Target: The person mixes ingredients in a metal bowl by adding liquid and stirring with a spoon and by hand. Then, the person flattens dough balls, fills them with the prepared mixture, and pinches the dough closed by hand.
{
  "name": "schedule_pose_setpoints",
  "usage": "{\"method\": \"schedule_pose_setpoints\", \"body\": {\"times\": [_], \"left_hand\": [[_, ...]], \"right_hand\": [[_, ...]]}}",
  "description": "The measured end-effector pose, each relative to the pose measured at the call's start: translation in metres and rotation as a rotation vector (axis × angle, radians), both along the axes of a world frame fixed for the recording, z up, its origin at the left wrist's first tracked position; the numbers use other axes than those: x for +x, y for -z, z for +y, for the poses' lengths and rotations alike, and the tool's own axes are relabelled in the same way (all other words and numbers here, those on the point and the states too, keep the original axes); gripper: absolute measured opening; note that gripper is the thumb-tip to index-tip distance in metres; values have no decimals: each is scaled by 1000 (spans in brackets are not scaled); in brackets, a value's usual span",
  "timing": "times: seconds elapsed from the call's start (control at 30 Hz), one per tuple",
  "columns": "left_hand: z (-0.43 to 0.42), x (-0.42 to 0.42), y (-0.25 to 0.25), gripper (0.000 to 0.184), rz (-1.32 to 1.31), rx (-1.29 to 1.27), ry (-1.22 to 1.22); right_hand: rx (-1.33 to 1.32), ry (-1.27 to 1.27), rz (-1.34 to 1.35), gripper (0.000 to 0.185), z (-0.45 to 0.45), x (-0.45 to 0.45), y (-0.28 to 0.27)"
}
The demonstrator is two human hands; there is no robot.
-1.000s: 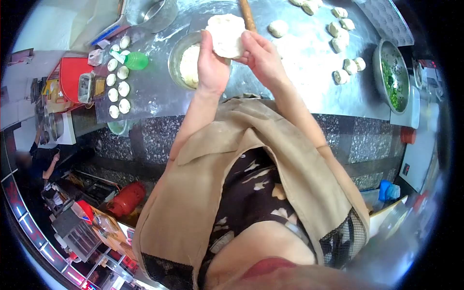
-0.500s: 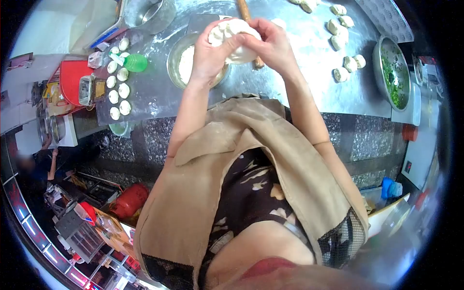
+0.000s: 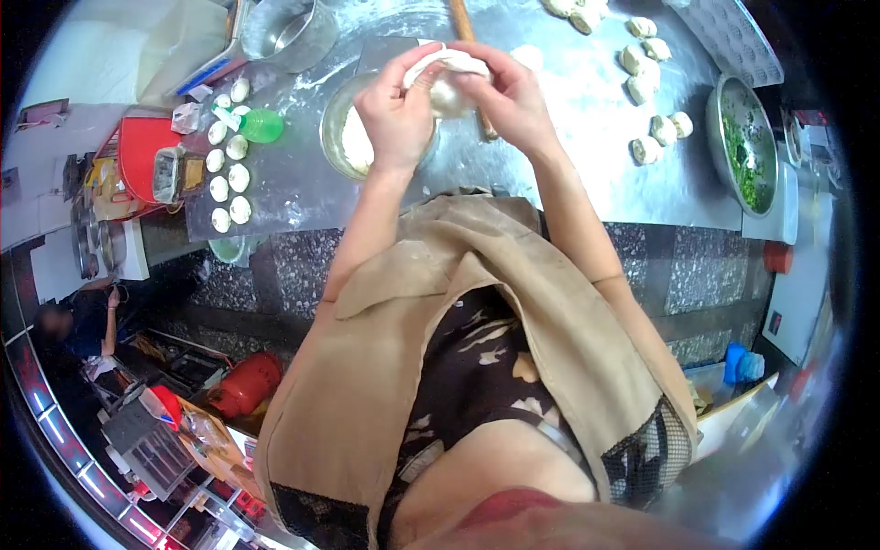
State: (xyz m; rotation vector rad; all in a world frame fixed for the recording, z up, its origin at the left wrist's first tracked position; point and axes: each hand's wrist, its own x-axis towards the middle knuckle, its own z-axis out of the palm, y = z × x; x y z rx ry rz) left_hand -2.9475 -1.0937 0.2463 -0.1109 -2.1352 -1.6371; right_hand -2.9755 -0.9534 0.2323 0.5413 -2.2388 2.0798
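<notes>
A piece of white dough (image 3: 447, 62) is held up between both hands above the metal table (image 3: 587, 188). My left hand (image 3: 396, 115) is closed on its left edge, thumb pressed on the near side. My right hand (image 3: 515, 99) grips the right edge, with thumb and fingers pinching the rim. Just below and left of the dough, a metal bowl (image 3: 328, 147) with white contents is partly hidden by my left hand. Behind the hands lies a wooden rolling pin (image 3: 462, 22), its middle covered by the dough and fingers.
Rows of small round dough pieces (image 3: 239, 177) sit at the left beside a green spray bottle (image 3: 264, 126). More dough lumps (image 3: 644, 150) lie at the right, near a large bowl of chopped greens (image 3: 720, 137). A metal pot (image 3: 316, 41) stands at the back left.
The dough has folded from a broad, open disc to a narrower, tilted shape between my hands. Both hands have turned inward around it, and the view has shifted slightly.
</notes>
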Motion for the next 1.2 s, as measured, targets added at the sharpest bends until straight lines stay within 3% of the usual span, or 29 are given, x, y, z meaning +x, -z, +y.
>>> {"method": "schedule_pose_setpoints", "body": {"times": [0.1, 0.13, 0.17, 0.23, 0.27, 0.33, 0.4, 0.47, 0.5, 0.53, 0.6, 0.67, 0.73, 0.77, 0.87, 0.93, 1.0, 1.07, 1.13, 1.2], "left_hand": [[2, 0, -4, 18, 51, 257, 74], [2, 1, -7, 18, 45, 259, 75], [0, 2, -10, 18, -1, 23, 67], [-11, 2, -20, 21, -187, -335, 131], [-10, 1, -18, 21, -182, -334, 127], [-6, -5, -7, 26, -141, 21, 1], [-6, -9, -2, 27, -59, 126, 43], [0, -4, -13, 25, -128, -1, 121], [-5, 0, -23, 29, -204, -271, 131], [-7, -2, -17, 29, -207, -270, 127], [-13, -11, -3, 38, -155, -181, 22], [-9, -13, 7, 39, -134, -28, -14], [1, -10, 7, 28, -85, 269, 57], [1, -9, 6, 23, -55, -16, -14], [-13, -9, 23, 30, -246, -104, 46], [-12, -9, 27, 31, -231, 6, 40], [-7, -8, 31, 27, -103, 318, 74], [-2, -6, 33, 25, -126, 306, 22], [-12, -5, 36, 30, -265, 248, 41], [-14, -6, 42, 31, -276, 335, 37]], "right_hand": [[-121, -52, -129, 21, 2, -3, 9], [121, 22, 55, 21, 7, -4, 2], [361, 94, 240, 21, 9, -5, -3], [310, 59, 243, 21, 9, -6, -7], [261, 21, 254, 21, 8, -8, -10], [132, -9, 145, 21, 9, -11, -11], [206, -74, 76, 19, 11, -18, 0], [320, -50, 97, 18, 11, -18, 5], [359, 2, 176, 17, 7, -16, 7], [398, 52, 262, 17, 4, -15, 7], [328, 56, 173, 16, -3, -14, 6], [-69, 27, -50, 15, -8, -13, 20], [87, -55, -65, 15, -1, -16, 24], [200, -9, 68, 15, -1, -14, 27], [347, 54, 230, 16, -7, -7, 25], [139, 95, 1, 15, -11, -7, 28], [78, 35, -84, 16, -13, -8, 43], [-53, -77, -256, 18, -13, -9, 59], [54, -46, -259, 18, -15, -5, 56], [-208, 12, -334, 19, -22, -4, 56]]}}
